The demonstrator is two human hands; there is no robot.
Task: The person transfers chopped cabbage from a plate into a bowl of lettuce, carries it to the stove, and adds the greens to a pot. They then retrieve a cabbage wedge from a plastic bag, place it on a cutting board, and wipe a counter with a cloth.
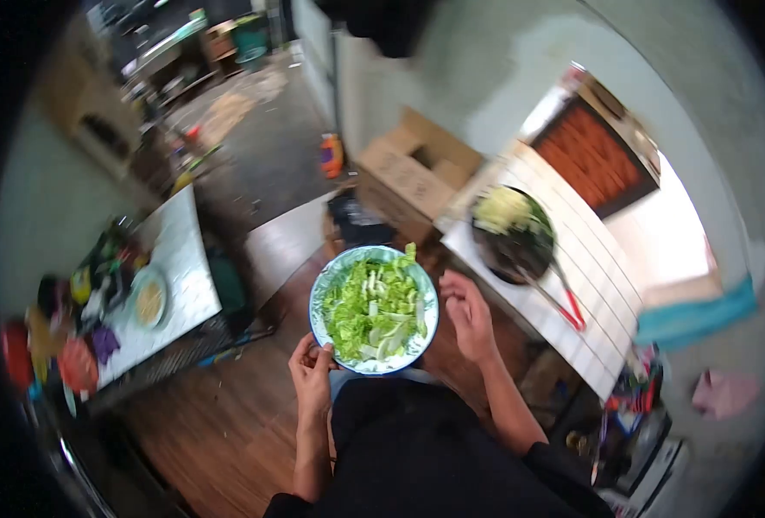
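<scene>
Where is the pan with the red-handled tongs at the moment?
In the head view, the pan sits on the white tiled counter to the right, just beyond the cardboard box.

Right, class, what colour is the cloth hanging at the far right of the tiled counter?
The cloth is turquoise blue, seen in the head view.
</scene>
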